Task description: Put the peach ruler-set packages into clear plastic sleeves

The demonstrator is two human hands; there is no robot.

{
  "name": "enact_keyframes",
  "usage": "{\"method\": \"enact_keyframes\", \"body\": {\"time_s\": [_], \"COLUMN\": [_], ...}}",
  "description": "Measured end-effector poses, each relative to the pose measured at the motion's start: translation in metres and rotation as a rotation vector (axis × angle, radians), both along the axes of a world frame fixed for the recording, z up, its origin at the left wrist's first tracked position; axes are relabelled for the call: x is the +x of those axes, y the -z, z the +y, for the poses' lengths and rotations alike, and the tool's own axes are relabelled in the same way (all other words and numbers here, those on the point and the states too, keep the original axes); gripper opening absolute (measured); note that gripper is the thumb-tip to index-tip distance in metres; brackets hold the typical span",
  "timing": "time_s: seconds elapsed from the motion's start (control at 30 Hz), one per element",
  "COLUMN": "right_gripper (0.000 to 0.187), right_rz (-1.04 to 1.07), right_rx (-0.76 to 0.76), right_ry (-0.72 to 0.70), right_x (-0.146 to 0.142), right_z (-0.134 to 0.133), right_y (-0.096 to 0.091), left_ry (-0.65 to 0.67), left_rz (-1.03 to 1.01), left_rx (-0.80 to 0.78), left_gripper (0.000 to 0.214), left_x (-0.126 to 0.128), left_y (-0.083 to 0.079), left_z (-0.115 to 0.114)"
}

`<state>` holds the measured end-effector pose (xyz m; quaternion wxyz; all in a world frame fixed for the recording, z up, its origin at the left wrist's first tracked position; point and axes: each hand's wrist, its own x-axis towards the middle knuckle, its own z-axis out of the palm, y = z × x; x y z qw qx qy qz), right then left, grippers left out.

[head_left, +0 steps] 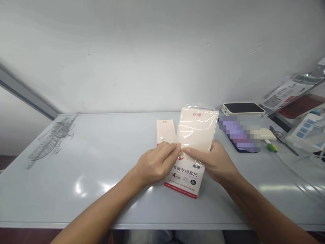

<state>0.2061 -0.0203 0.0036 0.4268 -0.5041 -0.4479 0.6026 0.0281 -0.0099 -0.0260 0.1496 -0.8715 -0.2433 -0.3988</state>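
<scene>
Two-handed pinch; left hand (156, 165) fingertips on clear ruler-set packet (196, 130); right hand (215, 163) gripping its side

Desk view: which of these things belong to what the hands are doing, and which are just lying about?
In use: left hand, right hand, ruler set packet, peach card.

Lying about: phone, blurred object, cream block, papers.

Cream ruler-set card (184, 179), red lower edge, lies angled; clear plastic sleeve (198, 130) extends toward 12 o'clock, cream tab (165, 130) at 11 o'clock.
</scene>
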Motion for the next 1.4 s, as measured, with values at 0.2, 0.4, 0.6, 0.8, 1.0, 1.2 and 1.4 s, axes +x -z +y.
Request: {"method": "enact_keyframes", "body": {"time_s": [0.2, 0.4, 0.6, 0.8, 1.0, 1.2, 1.4], "right_gripper": [0.030, 0.027, 0.030, 0.028, 0.021, 0.016, 0.021], "right_rz": [0.006, 0.120, 0.225, 0.211, 0.160, 0.052, 0.041], "right_rx": [0.025, 0.023, 0.082, 0.136, 0.149, 0.142, 0.207], "right_ry": [0.065, -0.031, -0.097, -0.143, -0.198, -0.225, -0.167], "right_x": [-0.004, -0.003, 0.003, 0.007, 0.008, 0.009, 0.008], "right_z": [-0.002, -0.001, 0.001, 0.001, 0.000, 0.000, -0.002], "right_y": [0.004, 0.001, -0.006, -0.006, -0.009, -0.008, -0.007], "left_ry": [-0.002, 0.078, 0.188, 0.315, 0.383, 0.325, 0.323], "left_rz": [0.010, -0.275, -0.596, -0.815, -0.702, -0.836, -0.786], "left_rx": [0.001, -0.227, -0.648, -1.204, -1.474, -1.576, -1.388], "left_gripper": [0.037, 0.031, 0.020, 0.038, 0.017, 0.012, 0.012], "left_x": [0.001, 0.003, 0.003, 0.005, 0.008, 0.009, 0.008], "left_y": [0.002, -0.009, -0.023, -0.022, -0.026, -0.028, -0.029], "left_z": [-0.001, -0.004, -0.008, -0.009, -0.015, -0.021, -0.023]}}
